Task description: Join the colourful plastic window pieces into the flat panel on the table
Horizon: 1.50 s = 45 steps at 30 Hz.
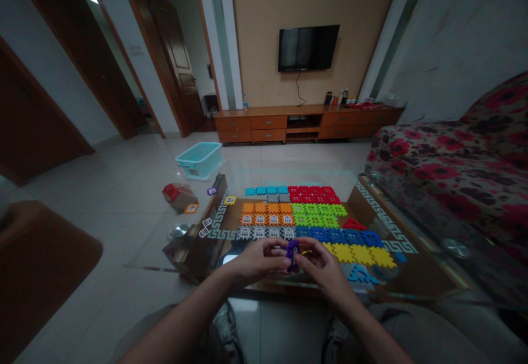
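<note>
Both hands meet over the near edge of a glass table, pinching a purple notched block piece [292,255] between them. My left hand [264,257] grips its left side with thumb and fingers. From the right, my right hand [319,262] holds the same piece; a bit of yellow shows by its fingers. Beyond the hands lie rows of interlocking tiles: orange tiles [267,208], grey tiles with white windows [259,233], green tiles [317,214], red tiles [313,194], blue tiles [338,235] and yellow tiles [363,254]. Light-blue triangular pieces [361,274] lie near my right hand.
Loose white window pieces [205,226], a yellow tile [230,200] and a purple tile [212,191] lie at the table's left. A turquoise bin [201,160] and a crumpled bag [180,196] are farther left. A flowered sofa [445,149] borders the right.
</note>
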Motion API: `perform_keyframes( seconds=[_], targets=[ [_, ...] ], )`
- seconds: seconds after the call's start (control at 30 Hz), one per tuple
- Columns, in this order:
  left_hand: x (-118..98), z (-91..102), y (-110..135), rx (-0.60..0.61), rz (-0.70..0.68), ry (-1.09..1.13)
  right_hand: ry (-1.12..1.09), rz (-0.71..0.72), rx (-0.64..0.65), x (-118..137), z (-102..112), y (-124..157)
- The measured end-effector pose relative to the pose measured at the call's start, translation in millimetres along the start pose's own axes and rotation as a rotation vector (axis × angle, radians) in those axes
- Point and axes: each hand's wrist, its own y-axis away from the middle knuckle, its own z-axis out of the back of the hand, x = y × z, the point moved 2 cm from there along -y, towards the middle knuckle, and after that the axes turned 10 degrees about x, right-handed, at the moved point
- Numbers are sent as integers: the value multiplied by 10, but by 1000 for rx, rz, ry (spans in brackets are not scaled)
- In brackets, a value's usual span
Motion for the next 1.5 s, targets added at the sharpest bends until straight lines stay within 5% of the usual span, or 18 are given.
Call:
perform_keyframes(
  seconds=[1.5],
  targets=[
    [53,-11,-30,-134,20,104,149,1,27,-3,-16,17]
  ],
)
